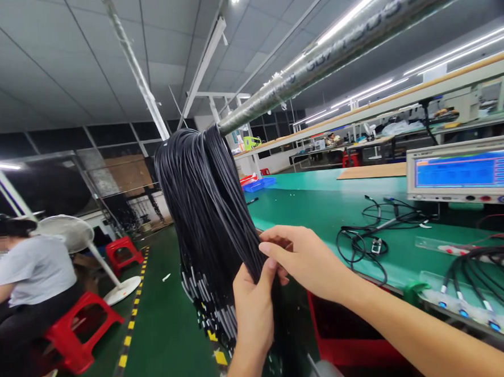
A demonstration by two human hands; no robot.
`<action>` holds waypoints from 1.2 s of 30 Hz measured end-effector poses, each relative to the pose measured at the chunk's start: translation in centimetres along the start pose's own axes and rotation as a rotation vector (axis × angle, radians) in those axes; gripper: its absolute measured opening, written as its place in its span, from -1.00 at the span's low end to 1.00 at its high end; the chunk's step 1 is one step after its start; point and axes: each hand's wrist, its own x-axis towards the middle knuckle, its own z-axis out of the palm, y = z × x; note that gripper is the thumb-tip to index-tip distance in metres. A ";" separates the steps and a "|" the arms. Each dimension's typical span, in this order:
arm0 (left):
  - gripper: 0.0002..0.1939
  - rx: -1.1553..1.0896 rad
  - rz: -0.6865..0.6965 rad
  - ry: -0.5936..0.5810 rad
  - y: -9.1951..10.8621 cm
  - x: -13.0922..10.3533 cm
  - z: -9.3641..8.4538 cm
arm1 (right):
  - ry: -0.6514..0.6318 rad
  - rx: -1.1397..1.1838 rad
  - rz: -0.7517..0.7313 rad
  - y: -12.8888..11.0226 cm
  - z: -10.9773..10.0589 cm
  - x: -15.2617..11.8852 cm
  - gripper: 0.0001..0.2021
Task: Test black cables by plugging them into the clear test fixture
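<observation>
A thick bundle of black cables (201, 197) hangs over the end of a metal pipe (312, 59). My left hand (254, 302) is wrapped round some strands at the bundle's right side. Just above it, my right hand (307, 256) has its fingers closed on the same strands, its fingertips partly hidden behind them. The two hands are close together. Grey and white cable ends show at the bottom of the bundle, left of my left hand.
On the green table (299, 202) lie loose black cables (362, 244), beside a test instrument (464, 172) with a lit screen. Below is a red bin (356, 350). At left a person (35, 270) sits on a red stool (81, 332) near a white fan (67, 234).
</observation>
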 end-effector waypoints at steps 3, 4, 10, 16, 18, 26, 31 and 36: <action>-0.76 -0.011 -0.004 0.026 0.0 -0.1 0.2 | 0.022 -0.022 -0.012 -0.2 0.0 0.3 -0.81; -0.74 -0.023 -0.004 0.037 0.0 -0.2 0.2 | 0.028 -0.043 -0.024 -0.4 0.0 0.4 -0.83; -0.60 -0.081 0.000 0.051 0.0 -0.2 0.1 | 0.054 -0.084 -0.014 -0.8 0.1 0.1 -0.84; -0.70 -0.103 -0.018 0.062 0.0 0.0 -0.1 | 0.119 0.132 0.025 0.1 0.0 0.6 -0.82; -0.75 -0.076 -0.015 0.102 0.0 0.0 -0.3 | 0.247 0.180 0.046 0.2 -0.3 0.7 -0.79; -0.79 -0.071 -0.010 0.075 -0.2 -0.1 -0.4 | 0.023 -0.030 0.029 -0.4 0.8 0.2 -0.84; -0.79 -0.137 -0.022 0.089 -0.1 -0.3 -0.5 | 0.129 -0.174 -0.032 -0.5 0.8 0.3 -0.80; -0.75 -0.144 -0.026 0.116 -0.1 -0.3 -0.8 | 0.161 -0.024 0.035 -0.4 0.4 0.2 -0.74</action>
